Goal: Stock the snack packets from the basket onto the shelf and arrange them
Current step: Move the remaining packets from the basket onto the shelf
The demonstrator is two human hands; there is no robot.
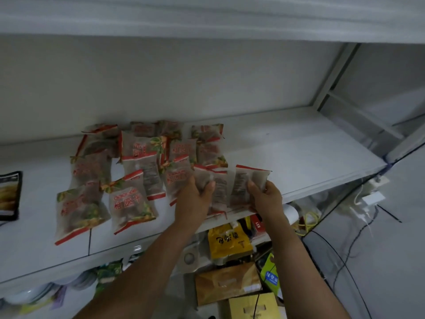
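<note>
Several translucent snack packets (pixel 132 203) with red edges and red lettering lie in loose rows on the white shelf (pixel 299 153). Near the shelf's front edge, my left hand (pixel 195 199) grips a packet (pixel 218 189), thumb on top. Just to the right, my right hand (pixel 266 196) pinches another packet (pixel 246 183) of the same kind, its top end pointing away from me. Both held packets lie back side up. The basket is not in view.
A dark packet (pixel 9 194) lies at the shelf's left edge. Below the shelf sit a yellow bag (pixel 227 242), brown and yellow boxes (pixel 227 284), and cables (pixel 358 226) at the right. Another white shelf board (pixel 207 17) hangs overhead.
</note>
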